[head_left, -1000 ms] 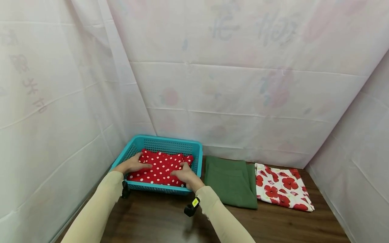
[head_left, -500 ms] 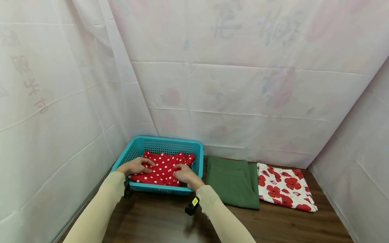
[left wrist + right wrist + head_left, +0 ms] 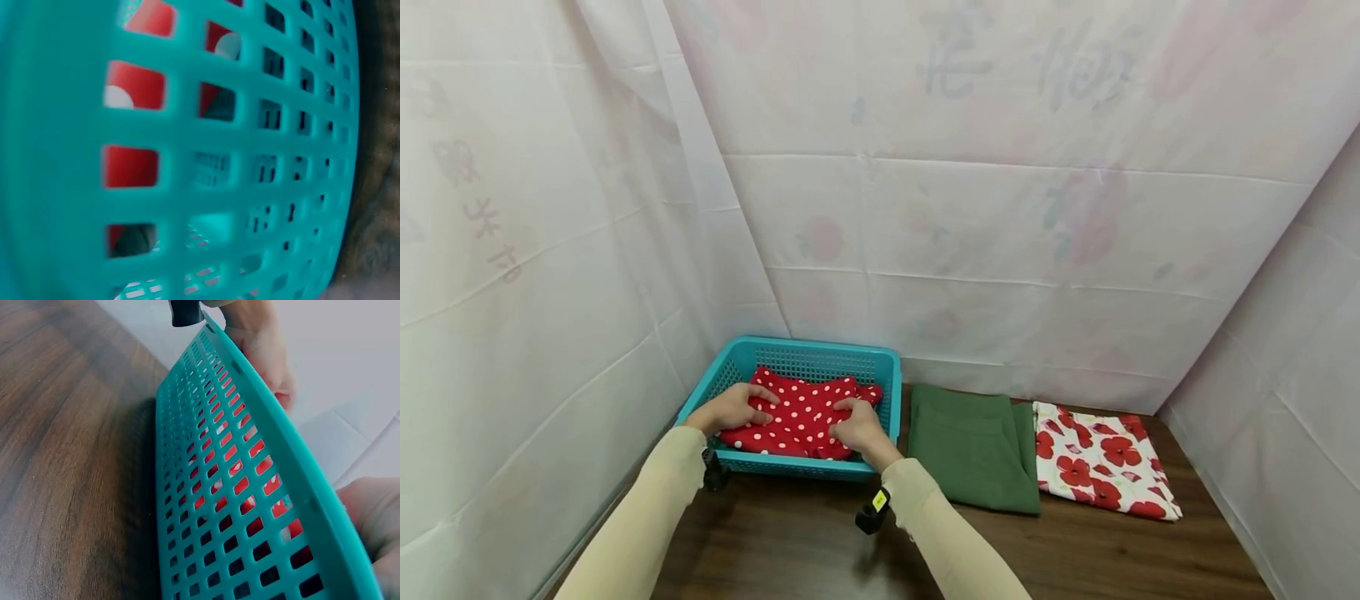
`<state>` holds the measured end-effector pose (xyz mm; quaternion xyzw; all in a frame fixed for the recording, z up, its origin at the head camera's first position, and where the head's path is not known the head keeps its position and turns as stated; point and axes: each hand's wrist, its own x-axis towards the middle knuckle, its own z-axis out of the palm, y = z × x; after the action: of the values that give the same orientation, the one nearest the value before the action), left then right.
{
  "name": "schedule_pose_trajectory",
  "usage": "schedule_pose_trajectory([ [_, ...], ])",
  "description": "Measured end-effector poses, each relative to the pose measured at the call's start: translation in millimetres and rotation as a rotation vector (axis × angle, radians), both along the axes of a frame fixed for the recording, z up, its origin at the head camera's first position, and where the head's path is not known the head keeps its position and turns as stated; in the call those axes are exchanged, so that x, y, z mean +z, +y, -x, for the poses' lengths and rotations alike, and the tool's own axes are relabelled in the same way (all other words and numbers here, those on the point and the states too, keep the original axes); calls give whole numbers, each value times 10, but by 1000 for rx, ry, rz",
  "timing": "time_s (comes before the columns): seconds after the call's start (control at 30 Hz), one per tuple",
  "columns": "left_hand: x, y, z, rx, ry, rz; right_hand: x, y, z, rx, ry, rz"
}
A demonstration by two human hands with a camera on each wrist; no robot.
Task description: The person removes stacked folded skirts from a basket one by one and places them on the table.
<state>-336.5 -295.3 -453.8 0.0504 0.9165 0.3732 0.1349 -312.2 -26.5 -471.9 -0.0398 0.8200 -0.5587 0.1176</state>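
Note:
A red polka-dot cloth [image 3: 805, 408] lies inside a turquoise plastic basket [image 3: 900, 392]. My left hand [image 3: 730, 408] reaches over the basket's front left and pinches the cloth between fingers and thumb. At the cloth's right part my right hand [image 3: 860, 429] pinches it in the same way. The left wrist view is filled by the basket wall [image 3: 62, 156], with red showing through its holes and the left hand out of sight. From the right wrist, the right hand [image 3: 378, 519] and left hand [image 3: 265, 359] both appear behind the rim; their fingertips are mostly hidden.
To the right of the basket, a folded green cloth [image 3: 966, 454] lies on the dark wooden table [image 3: 775, 533]. Beside that is a folded white cloth [image 3: 1093, 475] with red flowers. White sheets [image 3: 962, 250] hang close behind and on both sides.
The left hand's fingers and thumb have drawn closer together on the red cloth. The cloth has bunched slightly between the hands. Basket and folded cloths keep their places.

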Motion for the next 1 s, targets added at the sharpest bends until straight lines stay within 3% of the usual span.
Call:
schedule_pose_trajectory([
  [0.17,92,35,-71,38,28,-28,22,18,-18,-47,29,-2],
  [0.27,136,53,-126,48,46,-72,62,46,-52,-68,105,-33],
  [0.43,239,57,-244,49,107,-133,234,103,-114,-99,274,-90],
  [0.6,383,77,-402,33,193,-209,455,268,-167,-50,323,-61],
  [0.83,480,358,-622,-65,284,-355,618,665,-265,25,362,2],
  [1.0,503,595,-772,-63,330,-444,729,923,-372,1,395,49],
])
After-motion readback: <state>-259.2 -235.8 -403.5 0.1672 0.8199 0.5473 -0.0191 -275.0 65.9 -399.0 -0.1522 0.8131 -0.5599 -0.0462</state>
